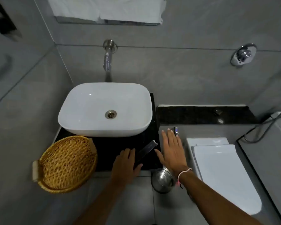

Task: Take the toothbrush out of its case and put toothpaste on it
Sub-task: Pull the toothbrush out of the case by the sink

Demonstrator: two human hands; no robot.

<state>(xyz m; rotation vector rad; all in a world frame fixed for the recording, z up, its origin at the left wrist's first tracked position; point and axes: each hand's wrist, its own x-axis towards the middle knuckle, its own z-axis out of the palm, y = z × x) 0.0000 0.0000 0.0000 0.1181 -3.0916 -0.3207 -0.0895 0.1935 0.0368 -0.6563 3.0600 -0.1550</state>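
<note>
A long dark toothbrush case [146, 152] is being gripped at its near end by the left hand [125, 164] over the black counter [107, 153] in front of the white basin [81, 117], while the right hand [172, 151] is being held flat just beside it, fingers [170, 135] spread wide and holding nothing.

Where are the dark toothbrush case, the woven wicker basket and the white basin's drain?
Dark rectangular toothbrush case [146, 151]: head view, middle of its long face.
Woven wicker basket [66, 163]: head view, centre of its weave.
Round metal drain [110, 114]: head view, its grate.
</note>
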